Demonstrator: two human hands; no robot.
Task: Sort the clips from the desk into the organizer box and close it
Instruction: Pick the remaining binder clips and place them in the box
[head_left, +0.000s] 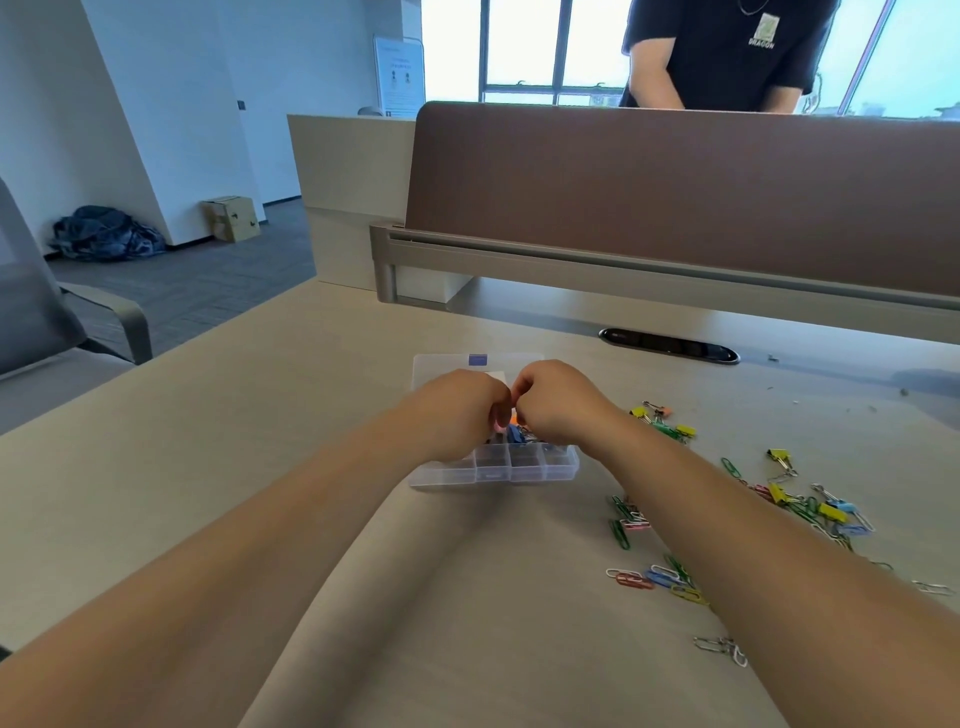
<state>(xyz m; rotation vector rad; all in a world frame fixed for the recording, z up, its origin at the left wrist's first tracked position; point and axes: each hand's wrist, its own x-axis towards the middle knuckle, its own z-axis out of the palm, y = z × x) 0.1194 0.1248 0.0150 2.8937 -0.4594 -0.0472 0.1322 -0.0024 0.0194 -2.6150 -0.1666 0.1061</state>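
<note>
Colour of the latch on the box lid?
Bluish purple latch, clearest in the head view.

Pale beige desk (260, 467) fills the lower frame. At centre is a clear organizer box (519, 465), its lid (441, 364) lying open behind it. Right of the box is a small cluster of binder clips (662, 421). Coloured paper clips (649, 577) and more binder clips are scattered at lower right. A dark oval cable slot (667, 345) sits at upper right of the desktop.

Bright daylight floods from the overexposed windows (524, 47) behind, soft shadows on the desk (260, 415), wide-angle bending at edges.
</note>
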